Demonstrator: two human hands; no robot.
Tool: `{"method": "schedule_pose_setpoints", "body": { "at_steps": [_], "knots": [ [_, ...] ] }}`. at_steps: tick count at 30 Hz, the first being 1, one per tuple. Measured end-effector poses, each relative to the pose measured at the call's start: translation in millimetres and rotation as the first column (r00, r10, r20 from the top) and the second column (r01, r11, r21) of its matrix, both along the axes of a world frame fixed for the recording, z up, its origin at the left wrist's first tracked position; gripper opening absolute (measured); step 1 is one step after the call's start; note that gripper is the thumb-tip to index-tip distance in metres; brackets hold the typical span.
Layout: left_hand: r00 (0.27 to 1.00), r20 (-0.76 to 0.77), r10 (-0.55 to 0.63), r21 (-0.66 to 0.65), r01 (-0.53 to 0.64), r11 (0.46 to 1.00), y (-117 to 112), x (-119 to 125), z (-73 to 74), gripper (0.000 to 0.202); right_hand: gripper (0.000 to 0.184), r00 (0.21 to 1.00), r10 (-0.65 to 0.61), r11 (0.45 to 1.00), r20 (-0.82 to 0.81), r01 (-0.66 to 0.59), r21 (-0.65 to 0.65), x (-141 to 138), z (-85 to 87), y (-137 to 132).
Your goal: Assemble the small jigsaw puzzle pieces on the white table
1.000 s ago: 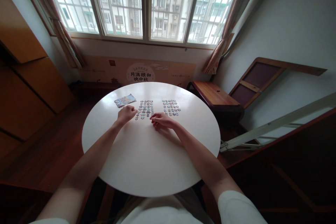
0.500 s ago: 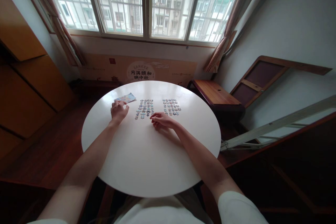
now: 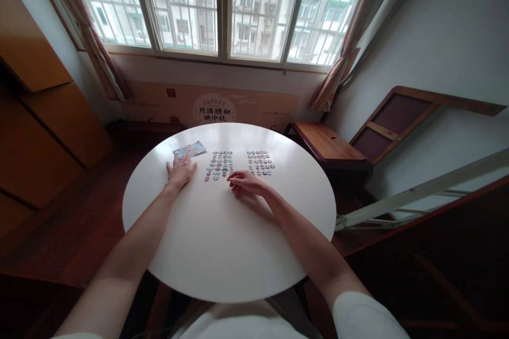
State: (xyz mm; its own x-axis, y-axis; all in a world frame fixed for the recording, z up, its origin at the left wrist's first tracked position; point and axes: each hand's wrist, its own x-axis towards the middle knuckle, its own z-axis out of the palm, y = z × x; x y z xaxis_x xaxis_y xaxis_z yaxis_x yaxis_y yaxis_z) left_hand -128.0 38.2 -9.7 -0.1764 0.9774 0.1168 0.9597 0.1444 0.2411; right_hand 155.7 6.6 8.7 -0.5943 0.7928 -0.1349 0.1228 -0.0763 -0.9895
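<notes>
On the round white table [image 3: 222, 243], two groups of loose jigsaw pieces lie in rows: a left group [image 3: 218, 164] and a right group [image 3: 259, 162]. A joined patch of coloured puzzle [image 3: 190, 150] sits at the far left. My left hand [image 3: 180, 171] lies flat on the table with fingers stretched out, its tips just below that patch. My right hand [image 3: 245, 183] rests on the table in front of the left group, fingers loosely curled; I cannot see whether it holds anything.
A wide barred window [image 3: 222, 8] fills the far wall with a printed cardboard panel [image 3: 212, 110] under it. Wooden cabinets [image 3: 43, 132] stand at the left, a low wooden bench [image 3: 326, 143] and a leaning frame [image 3: 401, 116] at the right.
My left hand left the left group of pieces, moved left toward the joined patch and opened from a loose fist to lie flat. The right hand stayed put.
</notes>
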Motion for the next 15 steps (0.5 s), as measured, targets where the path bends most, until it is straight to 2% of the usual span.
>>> {"method": "schedule_pose_setpoints", "body": {
  "at_steps": [9, 15],
  "knots": [
    [0.999, -0.029, -0.024, 0.026, 0.025, 0.999, -2, 1, -0.1, 0.058, 0.016, 0.999, -0.023, 1.0, 0.035, 0.023, -0.007, -2, 8.6, -5],
    [0.996, -0.064, -0.065, -0.022, 0.064, 0.998, -13, 7, 15.8, 0.054, 0.016, 0.999, -0.025, 1.0, 0.033, 0.025, 0.001, -1, 9.8, -7]
  ]
}}
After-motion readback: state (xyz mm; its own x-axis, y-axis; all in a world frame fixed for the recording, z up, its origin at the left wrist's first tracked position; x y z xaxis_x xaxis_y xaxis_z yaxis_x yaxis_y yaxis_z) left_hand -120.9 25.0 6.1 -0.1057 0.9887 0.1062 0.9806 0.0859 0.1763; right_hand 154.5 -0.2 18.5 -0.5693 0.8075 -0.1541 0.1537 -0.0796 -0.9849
